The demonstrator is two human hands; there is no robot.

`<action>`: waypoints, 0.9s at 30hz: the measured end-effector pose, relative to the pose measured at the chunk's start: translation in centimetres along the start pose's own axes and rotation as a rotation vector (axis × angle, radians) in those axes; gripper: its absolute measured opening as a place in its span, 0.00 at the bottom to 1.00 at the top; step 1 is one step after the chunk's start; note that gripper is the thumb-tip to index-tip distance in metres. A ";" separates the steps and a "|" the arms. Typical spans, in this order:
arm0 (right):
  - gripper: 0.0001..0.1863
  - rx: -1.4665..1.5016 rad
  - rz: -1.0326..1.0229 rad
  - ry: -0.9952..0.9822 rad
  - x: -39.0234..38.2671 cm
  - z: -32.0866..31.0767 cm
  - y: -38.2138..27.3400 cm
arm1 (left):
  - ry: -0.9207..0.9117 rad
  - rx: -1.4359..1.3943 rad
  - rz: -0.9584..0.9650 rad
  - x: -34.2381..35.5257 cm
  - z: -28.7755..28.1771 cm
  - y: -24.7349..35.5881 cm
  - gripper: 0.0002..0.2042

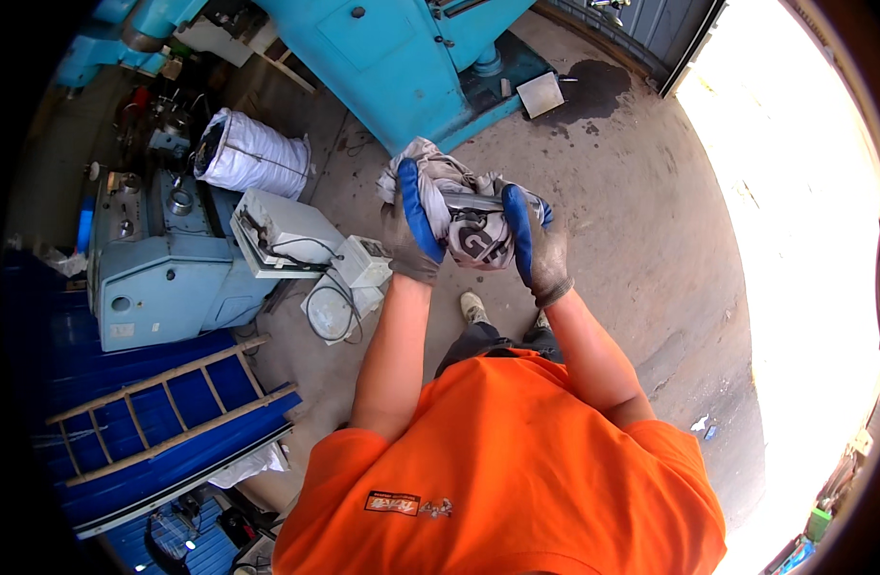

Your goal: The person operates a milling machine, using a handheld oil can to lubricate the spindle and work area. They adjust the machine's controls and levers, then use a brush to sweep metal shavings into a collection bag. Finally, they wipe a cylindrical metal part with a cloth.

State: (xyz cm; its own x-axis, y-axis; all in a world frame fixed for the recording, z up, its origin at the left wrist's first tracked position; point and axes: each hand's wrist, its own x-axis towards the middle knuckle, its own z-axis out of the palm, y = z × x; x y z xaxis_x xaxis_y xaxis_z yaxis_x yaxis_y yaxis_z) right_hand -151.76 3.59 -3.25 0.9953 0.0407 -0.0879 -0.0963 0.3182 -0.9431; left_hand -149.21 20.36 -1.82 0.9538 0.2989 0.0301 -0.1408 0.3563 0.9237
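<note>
Both of my hands wear grey work gloves with blue palms and are raised in front of my chest. Between them is a bunched, light grey cloth (483,251) with large dark printing. My left hand (413,228) grips its left side, the blue palm turned inward. On the opposite side my right hand (544,247) is closed on the same cloth. A smooth, shiny grey strip (474,201) crosses the bundle between the hands; whether it is a metal part or a fold cannot be made out. Some fingertips are hidden behind the cloth.
A large turquoise machine (373,67) stands ahead, with a dark stain (593,91) by its base. Left are a white woven sack (258,153), a platform scale (291,230) with cables, a blue-grey lathe (162,292) and a wooden ladder (162,383) on blue sheets. Bright sunlight falls at right.
</note>
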 end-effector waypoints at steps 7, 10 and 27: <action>0.31 0.357 0.027 0.040 0.9 -1.3 2.1 | -0.308 -0.680 -0.501 -1.3 -3.8 -4.1 0.34; 0.33 0.687 0.221 -0.144 0.5 -1.9 2.8 | -0.356 -0.380 -0.412 -2.2 -1.5 -3.6 0.42; 0.37 1.115 0.714 -0.490 -0.5 0.4 3.0 | -0.280 -0.295 -0.248 -1.7 -4.2 -3.0 0.19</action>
State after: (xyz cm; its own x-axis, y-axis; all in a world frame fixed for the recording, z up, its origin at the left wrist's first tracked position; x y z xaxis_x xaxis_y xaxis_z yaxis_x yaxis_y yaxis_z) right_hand -152.50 4.91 -5.89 0.6472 0.7562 -0.0961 -0.7582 0.6517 0.0222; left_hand -151.48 22.52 -6.29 0.9973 -0.0628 -0.0379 0.0693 0.6351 0.7693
